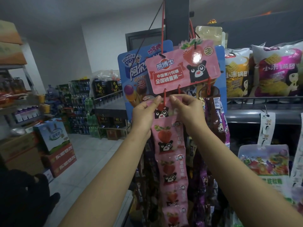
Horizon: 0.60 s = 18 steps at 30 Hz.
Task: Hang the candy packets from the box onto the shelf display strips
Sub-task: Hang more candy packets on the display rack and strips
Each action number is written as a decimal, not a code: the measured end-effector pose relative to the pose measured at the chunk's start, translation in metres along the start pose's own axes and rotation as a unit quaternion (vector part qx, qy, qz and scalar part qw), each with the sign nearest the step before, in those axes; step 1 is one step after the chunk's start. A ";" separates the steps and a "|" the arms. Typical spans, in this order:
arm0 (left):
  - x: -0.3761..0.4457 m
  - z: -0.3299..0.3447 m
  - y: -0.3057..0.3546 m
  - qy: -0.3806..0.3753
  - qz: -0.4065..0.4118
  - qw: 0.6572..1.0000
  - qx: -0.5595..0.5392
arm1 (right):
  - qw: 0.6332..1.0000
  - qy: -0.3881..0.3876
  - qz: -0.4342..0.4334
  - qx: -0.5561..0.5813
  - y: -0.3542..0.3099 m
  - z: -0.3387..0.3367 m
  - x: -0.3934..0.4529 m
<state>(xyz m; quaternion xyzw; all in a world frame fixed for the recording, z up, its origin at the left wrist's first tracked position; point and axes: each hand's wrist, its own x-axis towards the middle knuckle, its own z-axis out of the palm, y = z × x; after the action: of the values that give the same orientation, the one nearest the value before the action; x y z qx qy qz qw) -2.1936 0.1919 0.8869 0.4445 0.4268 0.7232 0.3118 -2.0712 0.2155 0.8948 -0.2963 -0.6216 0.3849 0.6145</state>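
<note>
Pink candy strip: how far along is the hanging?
Done: a chain of pink bear packets already hangs below the pink header card. In hand: left hand and right hand each pinch the top packet's upper edge at the red hanging loop under the card; whether it is hooked yet cannot be told. Left: the box is out of view, so remaining stock is unknown.

Big snack bags (262, 69) fill the upper shelf (262, 99); stacked cartons (55, 148) and bottled drinks (78, 108) stand on the floor (91, 154).
</note>
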 end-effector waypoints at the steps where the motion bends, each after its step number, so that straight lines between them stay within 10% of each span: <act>1: 0.001 -0.001 -0.003 0.011 -0.008 1.000 0.011 | 1.000 0.003 0.005 -0.014 0.002 0.000 0.000; 18: -0.066 -0.029 -0.049 0.142 0.074 0.981 0.108 | 0.946 0.080 -0.219 -0.226 0.081 0.000 -0.083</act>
<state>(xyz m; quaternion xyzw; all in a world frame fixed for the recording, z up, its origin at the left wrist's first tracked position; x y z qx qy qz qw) -2.1892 0.1492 0.8113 0.3985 0.5079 0.7501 0.1436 -2.0743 0.1881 0.7823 -0.3133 -0.6909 0.0654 0.6483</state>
